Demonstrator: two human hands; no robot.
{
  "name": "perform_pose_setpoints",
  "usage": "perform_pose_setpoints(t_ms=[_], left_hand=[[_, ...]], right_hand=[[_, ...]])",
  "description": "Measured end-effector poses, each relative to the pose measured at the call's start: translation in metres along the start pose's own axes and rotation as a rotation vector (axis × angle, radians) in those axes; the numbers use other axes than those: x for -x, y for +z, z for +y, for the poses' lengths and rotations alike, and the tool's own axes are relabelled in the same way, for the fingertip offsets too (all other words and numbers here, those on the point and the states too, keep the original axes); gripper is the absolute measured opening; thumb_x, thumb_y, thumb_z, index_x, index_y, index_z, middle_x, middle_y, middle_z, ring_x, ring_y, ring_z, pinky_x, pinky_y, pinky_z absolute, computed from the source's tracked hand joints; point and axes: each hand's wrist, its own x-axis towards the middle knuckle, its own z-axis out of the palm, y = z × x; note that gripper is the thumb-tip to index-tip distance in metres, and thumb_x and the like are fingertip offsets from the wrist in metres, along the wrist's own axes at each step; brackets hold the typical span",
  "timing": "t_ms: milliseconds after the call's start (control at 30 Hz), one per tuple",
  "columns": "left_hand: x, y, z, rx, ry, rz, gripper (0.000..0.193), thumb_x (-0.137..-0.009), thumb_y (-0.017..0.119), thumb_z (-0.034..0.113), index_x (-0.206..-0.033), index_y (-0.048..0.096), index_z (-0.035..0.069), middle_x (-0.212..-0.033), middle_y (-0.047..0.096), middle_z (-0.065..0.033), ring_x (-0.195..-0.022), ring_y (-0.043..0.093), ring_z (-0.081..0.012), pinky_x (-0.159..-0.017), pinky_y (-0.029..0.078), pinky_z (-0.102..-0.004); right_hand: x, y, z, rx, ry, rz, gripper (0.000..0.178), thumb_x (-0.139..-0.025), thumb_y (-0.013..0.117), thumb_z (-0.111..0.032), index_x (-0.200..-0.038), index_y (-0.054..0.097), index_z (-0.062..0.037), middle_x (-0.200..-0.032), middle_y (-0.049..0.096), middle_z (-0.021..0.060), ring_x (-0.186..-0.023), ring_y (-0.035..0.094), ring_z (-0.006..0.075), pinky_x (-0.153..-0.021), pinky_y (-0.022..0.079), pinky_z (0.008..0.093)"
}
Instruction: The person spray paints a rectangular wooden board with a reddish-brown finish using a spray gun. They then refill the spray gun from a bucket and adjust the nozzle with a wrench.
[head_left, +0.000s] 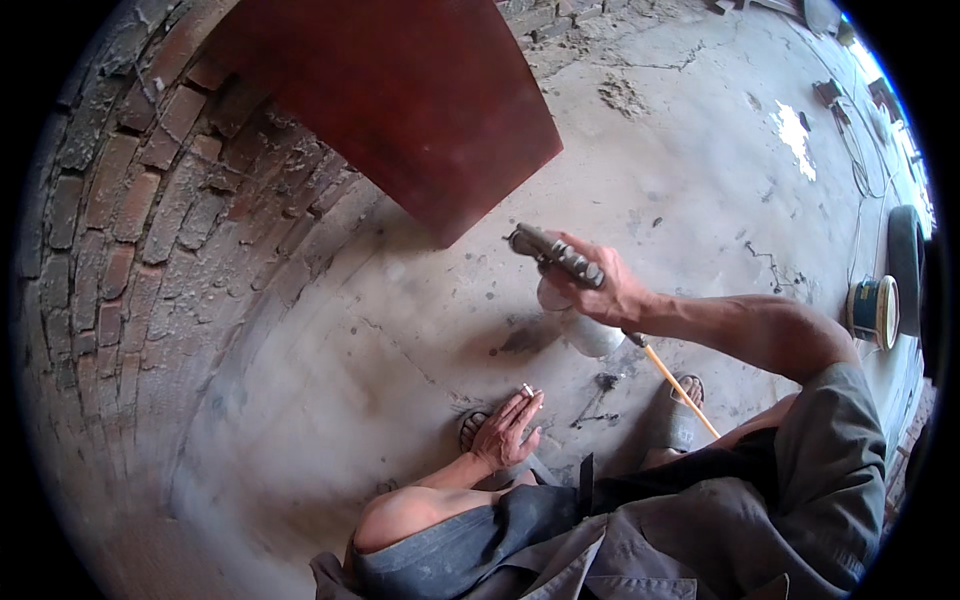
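Note:
My right hand (618,288) is wrapped round a metal spray gun (562,260), its nozzle end toward the left. Below my grip hangs a pale rounded cup (594,338), and a yellow air hose (682,390) runs down from the handle toward my leg. Up and to the left stands a dark red panel (430,110), close to the brick wall; the gun is apart from its lower corner. Down by my knee, my left hand (505,437) pinches a cigarette (529,390) between its fingers, which lie close together.
A rough brick wall (125,250) curves along the left. The concrete floor (680,220) has stains, cracks and a bright patch (794,138). At the right are a bucket (873,312), a black tyre (905,265) and loose cables (858,165). Whitish haze hangs at lower left.

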Motion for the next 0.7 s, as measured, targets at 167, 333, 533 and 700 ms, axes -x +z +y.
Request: perform_pose_setpoints(t_ms=[167, 333, 533, 700], left_hand=[[-0.002, -0.001, -0.001, 0.018, 0.025, -0.004, 0.064, -0.089, 0.060, 0.018, -0.146, 0.043, -0.006, -0.146, 0.050, -0.0222, -0.138, 0.045, -0.0382, -0.118, 0.034, -0.0431], [-0.001, 0.000, -0.001, 0.014, 0.014, -0.005, 0.064, -0.091, 0.059, 0.022, -0.146, 0.042, -0.004, -0.147, 0.050, -0.0202, -0.139, 0.045, -0.0354, -0.119, 0.034, -0.0429], [-0.002, -0.003, 0.000, -0.001, 0.024, -0.030, 0.066, -0.089, 0.058, 0.018, -0.148, 0.039, -0.006, -0.148, 0.048, -0.0223, -0.140, 0.043, -0.0374, -0.119, 0.033, -0.0431], [-0.001, -0.001, -0.001, -0.017, 0.016, -0.019, 0.065, -0.091, 0.058, 0.022, -0.148, 0.041, -0.004, -0.147, 0.050, -0.0206, -0.140, 0.043, -0.0351, -0.119, 0.032, -0.0426]], right_hand=[[0.004, -0.042, 0.008, -0.030, 0.116, 0.036, 0.037, -0.098, 0.061, -0.023, -0.133, 0.059, -0.0108, -0.076, 0.057, 0.0023, -0.071, 0.051, 0.0104, -0.067, 0.047, 0.0308], [0.001, -0.067, 0.019, 0.058, 0.207, 0.172, 0.033, -0.098, 0.062, -0.025, -0.126, 0.060, -0.0080, -0.076, 0.057, 0.0053, -0.071, 0.051, 0.0127, -0.065, 0.046, 0.0342], [-0.011, -0.085, 0.023, 0.081, 0.312, 0.290, 0.028, -0.098, 0.063, -0.029, -0.112, 0.060, -0.0050, -0.078, 0.062, 0.0077, -0.071, 0.055, 0.0164, -0.065, 0.047, 0.0371], [-0.014, -0.086, 0.026, 0.053, 0.247, 0.251, 0.032, -0.098, 0.064, -0.030, -0.121, 0.061, -0.0081, -0.079, 0.062, 0.0058, -0.072, 0.055, 0.0148, -0.066, 0.047, 0.0355]])
